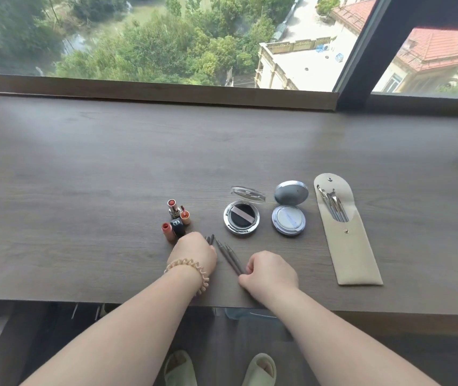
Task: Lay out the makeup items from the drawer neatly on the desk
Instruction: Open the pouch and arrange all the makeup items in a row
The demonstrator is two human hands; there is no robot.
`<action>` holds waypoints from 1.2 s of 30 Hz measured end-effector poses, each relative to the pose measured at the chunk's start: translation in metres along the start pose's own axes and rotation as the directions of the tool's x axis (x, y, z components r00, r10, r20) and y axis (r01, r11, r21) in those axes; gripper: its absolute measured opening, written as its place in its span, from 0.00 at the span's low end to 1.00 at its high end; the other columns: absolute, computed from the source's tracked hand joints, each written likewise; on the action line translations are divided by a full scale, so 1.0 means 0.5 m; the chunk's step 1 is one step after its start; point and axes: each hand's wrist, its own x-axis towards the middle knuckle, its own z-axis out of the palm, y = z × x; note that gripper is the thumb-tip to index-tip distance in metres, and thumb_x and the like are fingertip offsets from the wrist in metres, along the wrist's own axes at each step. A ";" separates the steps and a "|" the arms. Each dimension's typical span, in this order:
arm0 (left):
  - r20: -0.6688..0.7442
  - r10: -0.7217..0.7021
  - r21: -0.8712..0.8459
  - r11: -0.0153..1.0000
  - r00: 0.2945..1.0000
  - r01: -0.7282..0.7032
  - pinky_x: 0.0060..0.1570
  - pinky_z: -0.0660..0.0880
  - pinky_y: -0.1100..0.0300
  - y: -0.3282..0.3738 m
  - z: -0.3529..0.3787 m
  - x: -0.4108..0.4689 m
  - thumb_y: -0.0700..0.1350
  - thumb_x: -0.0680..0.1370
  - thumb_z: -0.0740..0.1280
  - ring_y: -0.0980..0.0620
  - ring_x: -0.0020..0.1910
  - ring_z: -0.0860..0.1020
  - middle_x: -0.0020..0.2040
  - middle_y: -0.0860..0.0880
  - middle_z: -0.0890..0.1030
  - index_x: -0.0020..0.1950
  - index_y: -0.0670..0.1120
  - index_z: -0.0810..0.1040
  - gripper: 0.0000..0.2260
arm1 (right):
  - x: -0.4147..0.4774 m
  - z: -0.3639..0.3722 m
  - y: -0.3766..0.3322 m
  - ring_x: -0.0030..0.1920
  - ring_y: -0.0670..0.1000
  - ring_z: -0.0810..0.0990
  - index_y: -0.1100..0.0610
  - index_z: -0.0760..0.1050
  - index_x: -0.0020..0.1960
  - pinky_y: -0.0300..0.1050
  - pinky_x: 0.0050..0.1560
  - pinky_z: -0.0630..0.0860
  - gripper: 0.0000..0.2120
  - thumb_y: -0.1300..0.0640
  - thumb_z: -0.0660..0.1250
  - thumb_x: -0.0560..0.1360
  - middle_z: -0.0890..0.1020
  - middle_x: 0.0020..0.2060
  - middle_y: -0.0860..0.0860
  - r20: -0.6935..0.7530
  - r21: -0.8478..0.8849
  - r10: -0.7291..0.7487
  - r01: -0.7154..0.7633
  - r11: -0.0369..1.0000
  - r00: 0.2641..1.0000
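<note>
On the dark wooden desk (83,190) stand several lipsticks (176,220) in a cluster. My left hand (193,253), with a coiled hair tie on the wrist, grips the lower ends of two thin brown pencils (210,238) just right of the lipsticks. My right hand (271,270) pinches the near ends of two more brown pencils (230,256) that lie slanted on the desk. An open black cushion compact (241,218) and an open silver compact (289,215) sit behind the pencils. A beige pouch (353,252) holding metal tools lies at the right.
A low wooden sill (152,91) and a large window run along the desk's far edge. The desk's front edge (83,298) lies just below my wrists. Under it are my two feet in pale slippers (260,369).
</note>
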 end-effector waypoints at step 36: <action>0.010 0.029 -0.394 0.919 1.000 -0.022 0.39 0.70 0.59 0.365 0.172 -0.078 0.55 0.72 0.68 0.44 0.46 0.80 0.42 0.43 0.82 0.41 0.41 0.79 0.16 | 0.115 -0.169 0.302 0.38 0.52 0.80 0.56 0.77 0.31 0.44 0.40 0.76 0.12 0.48 0.70 0.65 0.82 0.30 0.50 -0.166 0.358 0.215 -0.145 0.922 0.962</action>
